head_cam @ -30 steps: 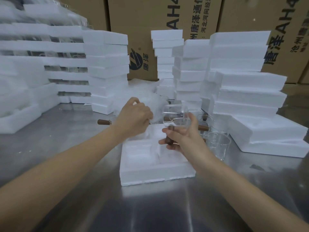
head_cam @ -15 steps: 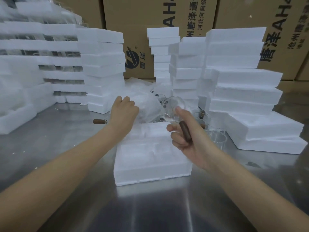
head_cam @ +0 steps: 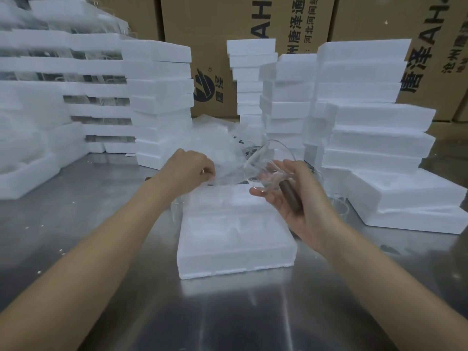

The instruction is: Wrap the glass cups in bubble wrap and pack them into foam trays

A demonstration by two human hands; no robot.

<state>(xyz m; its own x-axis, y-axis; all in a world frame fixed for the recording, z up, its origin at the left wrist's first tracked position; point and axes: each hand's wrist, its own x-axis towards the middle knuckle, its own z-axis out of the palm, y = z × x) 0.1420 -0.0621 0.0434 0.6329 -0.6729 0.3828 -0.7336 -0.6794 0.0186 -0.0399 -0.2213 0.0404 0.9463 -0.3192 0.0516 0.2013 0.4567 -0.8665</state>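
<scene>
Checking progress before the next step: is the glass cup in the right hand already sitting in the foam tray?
No, the right hand holds the glass cup by its dark handle in the air above the foam tray.

The right hand [head_cam: 301, 198] holds a glass cup [head_cam: 266, 171] by its dark wooden handle [head_cam: 291, 196], tilted, above the far right corner of an open foam tray [head_cam: 235, 259]. The left hand [head_cam: 191, 171] pinches the edge of a bubble wrap sheet [head_cam: 222, 150] just beyond the tray's far left corner. The tray rests on a steel table [head_cam: 101, 224]. Stacks of foam trays [head_cam: 374, 117] stand behind and on both sides. Printed cardboard cartons [head_cam: 220, 29] line the rear. More clear glasses [head_cam: 339, 209] sit to the right, partly hidden by the right hand.
</scene>
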